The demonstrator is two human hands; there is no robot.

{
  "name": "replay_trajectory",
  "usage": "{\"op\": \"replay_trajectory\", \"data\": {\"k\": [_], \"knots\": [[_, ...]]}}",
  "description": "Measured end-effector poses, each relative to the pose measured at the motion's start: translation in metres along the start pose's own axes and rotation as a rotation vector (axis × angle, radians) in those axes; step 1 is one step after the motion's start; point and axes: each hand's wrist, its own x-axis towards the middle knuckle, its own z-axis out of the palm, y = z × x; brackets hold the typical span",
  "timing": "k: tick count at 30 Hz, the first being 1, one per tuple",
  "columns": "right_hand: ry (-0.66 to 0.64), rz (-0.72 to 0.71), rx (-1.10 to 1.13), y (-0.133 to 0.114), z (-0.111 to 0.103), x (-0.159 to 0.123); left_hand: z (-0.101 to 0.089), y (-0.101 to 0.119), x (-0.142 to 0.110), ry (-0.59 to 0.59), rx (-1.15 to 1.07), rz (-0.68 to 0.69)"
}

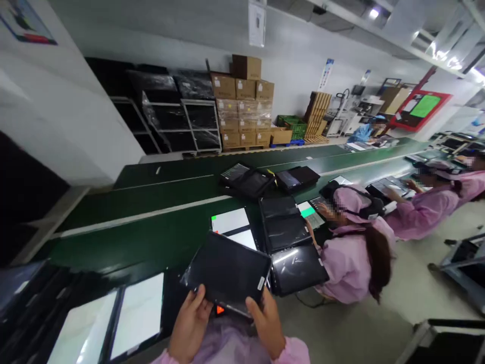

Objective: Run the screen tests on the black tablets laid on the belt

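Head view, and at far left two pale screens (138,313) lie side by side on the green bench (125,235). Next comes the left hand (190,323), clamped on the near left edge of a dark panel (231,270)! That panel sits raised before the fingers, between both hands, its long axis running left to right and dipping rightward. Now the right hand (267,323), gripping the near right corner, thumb on top, nearer the black trays (301,268) beside a pink-clad co-worker (350,263).
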Motion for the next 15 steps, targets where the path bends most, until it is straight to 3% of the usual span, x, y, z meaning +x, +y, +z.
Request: {"op": "replay_trajectory", "data": {"k": [4, 9, 12, 15], "knots": [[-0.024, 0.076, 0.141, -0.005, -0.043, -0.005, 0.032, -0.034, -0.007, -0.101, 0.003, 0.033], [0.060, 0.145, 0.274, 0.003, -0.060, 0.022, 0.057, -0.048, 0.021, -0.107, 0.096, 0.151], [0.204, 0.173, 0.341, -0.009, -0.071, 0.057, 0.080, -0.048, 0.045, -0.175, 0.354, 0.253], [0.310, 0.146, 0.343, -0.032, -0.089, 0.106, 0.102, -0.057, 0.067, -0.349, 0.733, 0.352]]}}
